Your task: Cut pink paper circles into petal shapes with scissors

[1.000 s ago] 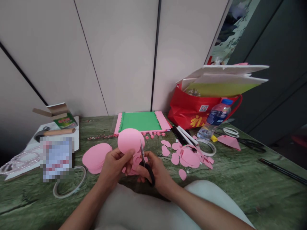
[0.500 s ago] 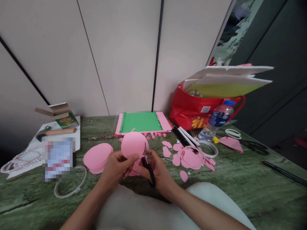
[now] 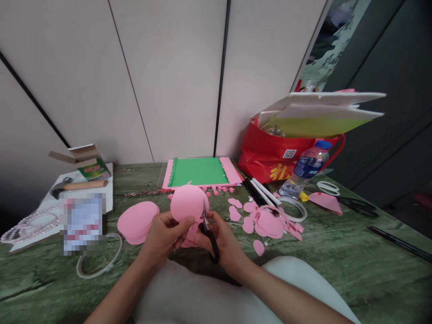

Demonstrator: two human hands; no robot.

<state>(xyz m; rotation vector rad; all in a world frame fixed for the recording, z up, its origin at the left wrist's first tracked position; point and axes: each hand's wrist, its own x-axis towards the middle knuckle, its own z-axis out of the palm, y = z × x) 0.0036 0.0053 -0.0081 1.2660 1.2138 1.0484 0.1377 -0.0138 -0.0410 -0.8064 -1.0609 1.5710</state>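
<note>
My left hand pinches a pink paper circle by its lower edge, holding it above the table. Black-handled scissors are in my right hand, their blades pointing up at the circle's right edge. Some more pink paper shows below the circle, partly covered by my fingers. A stack of pink paper circles lies to the left of my left hand. Beyond my right hand, cut pink pieces lie in a loose pile.
At the back lies a green sheet on pink paper. A red bag with boards and a water bottle stand at the right. Tape rolls, a hammer, a small box and pearl strings lie left.
Both hands, the circle and the scissors stay in nearly the same place. Only very slight shifts show at the circle's edge and the scissors.
</note>
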